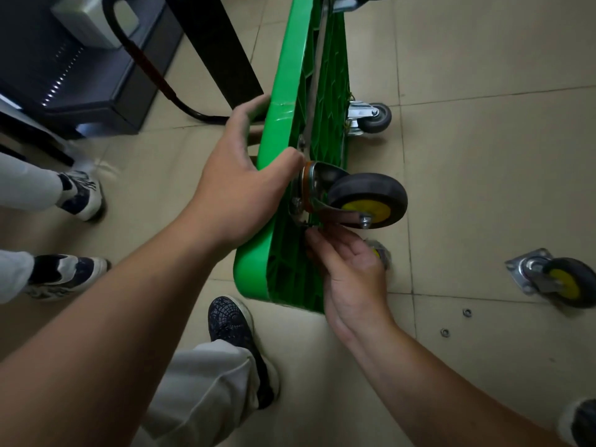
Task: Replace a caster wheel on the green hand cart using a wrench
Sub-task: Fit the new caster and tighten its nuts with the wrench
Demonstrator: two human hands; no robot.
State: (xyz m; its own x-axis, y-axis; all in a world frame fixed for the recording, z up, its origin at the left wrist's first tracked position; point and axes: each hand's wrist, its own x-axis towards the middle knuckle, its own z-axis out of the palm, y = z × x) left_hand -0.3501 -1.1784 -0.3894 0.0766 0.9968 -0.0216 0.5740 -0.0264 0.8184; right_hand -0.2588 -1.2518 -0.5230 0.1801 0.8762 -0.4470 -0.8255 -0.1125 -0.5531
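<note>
My left hand gripping green cart edge. My right hand pinching fastener at caster wheel plate on cart's underside. Spare caster and nuts lying right of cart. Tightening likely still pending; wrench unseen.

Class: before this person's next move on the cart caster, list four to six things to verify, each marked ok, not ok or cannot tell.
1. The green cart is steadied on its side, the left hand gripping its edge: ok.
2. The mounted caster sits flush against the underside: cannot tell.
3. The right hand is at the caster's lower fastener; tightness: cannot tell.
4. A wrench within reach: none in view, not ok.
5. Spare nuts findable: two lie on the floor: ok.
</note>
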